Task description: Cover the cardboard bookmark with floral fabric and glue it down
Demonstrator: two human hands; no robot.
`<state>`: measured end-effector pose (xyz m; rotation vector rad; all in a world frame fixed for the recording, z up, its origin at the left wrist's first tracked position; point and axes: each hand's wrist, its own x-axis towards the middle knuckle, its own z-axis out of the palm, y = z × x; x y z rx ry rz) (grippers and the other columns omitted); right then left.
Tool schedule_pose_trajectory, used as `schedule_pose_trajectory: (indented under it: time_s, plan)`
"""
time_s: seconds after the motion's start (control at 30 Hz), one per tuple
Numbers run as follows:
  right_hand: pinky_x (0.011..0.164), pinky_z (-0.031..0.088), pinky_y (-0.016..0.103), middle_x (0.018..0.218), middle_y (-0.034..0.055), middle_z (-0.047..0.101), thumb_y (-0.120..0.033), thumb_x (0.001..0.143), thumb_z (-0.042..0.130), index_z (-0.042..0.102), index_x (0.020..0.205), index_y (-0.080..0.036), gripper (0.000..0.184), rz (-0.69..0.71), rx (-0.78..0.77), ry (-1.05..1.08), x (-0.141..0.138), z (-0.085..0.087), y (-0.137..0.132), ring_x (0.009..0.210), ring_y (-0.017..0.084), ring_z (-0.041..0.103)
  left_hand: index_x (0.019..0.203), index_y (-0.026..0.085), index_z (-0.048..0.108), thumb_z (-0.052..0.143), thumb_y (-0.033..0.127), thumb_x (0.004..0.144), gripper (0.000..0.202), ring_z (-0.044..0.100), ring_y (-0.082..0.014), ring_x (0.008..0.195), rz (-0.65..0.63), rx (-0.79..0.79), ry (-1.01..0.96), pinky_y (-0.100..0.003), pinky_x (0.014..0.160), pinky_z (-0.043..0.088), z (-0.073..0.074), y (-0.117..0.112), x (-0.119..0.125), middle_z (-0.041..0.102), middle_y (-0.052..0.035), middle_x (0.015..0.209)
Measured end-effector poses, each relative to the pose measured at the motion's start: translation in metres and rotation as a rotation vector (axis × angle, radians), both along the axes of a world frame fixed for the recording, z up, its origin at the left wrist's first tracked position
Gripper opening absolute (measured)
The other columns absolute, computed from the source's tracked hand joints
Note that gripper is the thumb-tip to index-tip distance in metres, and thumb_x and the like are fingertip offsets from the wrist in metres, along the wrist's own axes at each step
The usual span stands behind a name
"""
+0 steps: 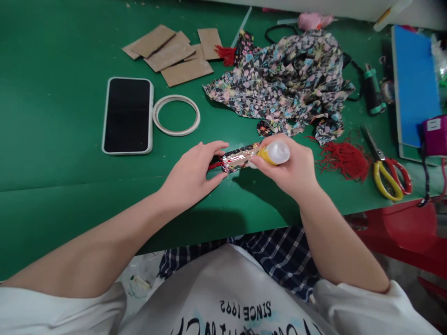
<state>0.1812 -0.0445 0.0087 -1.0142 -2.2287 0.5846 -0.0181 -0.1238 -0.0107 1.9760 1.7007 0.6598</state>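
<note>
My left hand pinches the left end of a narrow floral-fabric-covered strip lying on the green table; a bit of red tassel shows at that end. My right hand is wrapped round a small glue bottle with a yellow collar and clear body, its tip pressed against the strip's right end.
A phone and a white tape ring lie to the left. Cardboard pieces sit at the back, floral cloth behind the hands. Red threads, scissors and a blue board lie right.
</note>
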Motion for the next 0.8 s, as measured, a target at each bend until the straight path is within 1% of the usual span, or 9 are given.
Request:
schedule_pose_trajectory:
  time_s: [0.13, 0.23, 0.37, 0.5, 0.67, 0.7, 0.73, 0.8]
  plan:
    - [0.062, 0.048, 0.029, 0.073, -0.0006, 0.066, -0.049, 0.072, 0.065, 0.058, 0.078, -0.023, 0.027, -0.097, 0.043, -0.011, 0.017, -0.002, 0.009, 0.066, 0.016, 0.061, 0.127, 0.023, 0.038, 0.058, 0.031, 0.08, 0.051, 0.056, -0.0223, 0.109, 0.015, -0.031, 0.02, -0.041, 0.095, 0.044, 0.001, 0.0, 0.0, 0.061, -0.0051, 0.115]
    - [0.06, 0.048, 0.031, 0.071, 0.0002, 0.065, -0.051, 0.07, 0.067, 0.058, 0.076, -0.025, 0.028, -0.174, 0.059, -0.011, 0.028, -0.002, 0.016, 0.065, 0.018, 0.061, 0.126, 0.023, 0.038, 0.059, 0.031, 0.08, 0.051, 0.056, -0.022, 0.109, 0.014, -0.018, 0.022, -0.041, 0.097, 0.043, 0.001, 0.0, 0.0, 0.062, -0.0046, 0.115]
    - [0.057, 0.047, 0.032, 0.069, 0.0005, 0.065, -0.05, 0.068, 0.068, 0.058, 0.074, -0.026, 0.027, -0.212, 0.071, 0.014, 0.038, -0.003, 0.022, 0.063, 0.018, 0.061, 0.126, 0.023, 0.039, 0.059, 0.029, 0.08, 0.051, 0.056, -0.0217, 0.108, 0.015, -0.02, 0.02, -0.041, 0.097, 0.043, 0.001, 0.0, 0.0, 0.062, -0.0041, 0.115]
    - [0.057, 0.047, 0.032, 0.069, 0.0001, 0.064, -0.051, 0.068, 0.067, 0.058, 0.074, -0.025, 0.028, -0.181, 0.068, 0.021, 0.031, -0.004, 0.018, 0.062, 0.018, 0.06, 0.126, 0.023, 0.039, 0.059, 0.031, 0.08, 0.051, 0.057, -0.0222, 0.108, 0.024, -0.035, 0.023, -0.042, 0.097, 0.043, 0.001, 0.0, 0.0, 0.062, -0.0041, 0.115]
    - [0.059, 0.048, 0.028, 0.072, -0.001, 0.065, -0.046, 0.07, 0.066, 0.058, 0.078, -0.022, 0.027, -0.072, 0.011, -0.011, 0.012, -0.003, 0.009, 0.064, 0.015, 0.06, 0.126, 0.023, 0.039, 0.059, 0.032, 0.08, 0.051, 0.057, -0.0223, 0.108, 0.023, -0.036, 0.014, -0.042, 0.097, 0.043, 0.0, 0.001, 0.0, 0.062, -0.0048, 0.115]
    - [0.059, 0.048, 0.028, 0.072, -0.001, 0.065, -0.046, 0.07, 0.066, 0.058, 0.079, -0.021, 0.028, -0.068, 0.008, -0.016, 0.01, -0.002, 0.009, 0.064, 0.015, 0.06, 0.126, 0.023, 0.039, 0.059, 0.032, 0.08, 0.051, 0.057, -0.0224, 0.108, 0.023, -0.036, 0.012, -0.042, 0.097, 0.044, 0.0, 0.001, 0.0, 0.062, -0.005, 0.115]
    - [0.059, 0.048, 0.028, 0.072, -0.001, 0.065, -0.046, 0.069, 0.067, 0.058, 0.078, -0.021, 0.028, -0.082, 0.012, -0.016, 0.01, -0.002, 0.011, 0.063, 0.014, 0.06, 0.126, 0.023, 0.039, 0.059, 0.032, 0.08, 0.051, 0.057, -0.0225, 0.108, 0.022, -0.034, 0.011, -0.042, 0.097, 0.043, 0.0, 0.001, 0.0, 0.062, -0.005, 0.115]
    - [0.057, 0.047, 0.028, 0.069, -0.0009, 0.064, -0.048, 0.068, 0.067, 0.057, 0.075, -0.022, 0.029, -0.156, 0.044, 0.0, 0.012, -0.001, 0.017, 0.061, 0.015, 0.059, 0.126, 0.023, 0.039, 0.059, 0.031, 0.08, 0.051, 0.056, -0.0223, 0.108, 0.015, -0.023, 0.012, -0.042, 0.098, 0.043, 0.0, 0.0, 0.0, 0.062, -0.0048, 0.114]
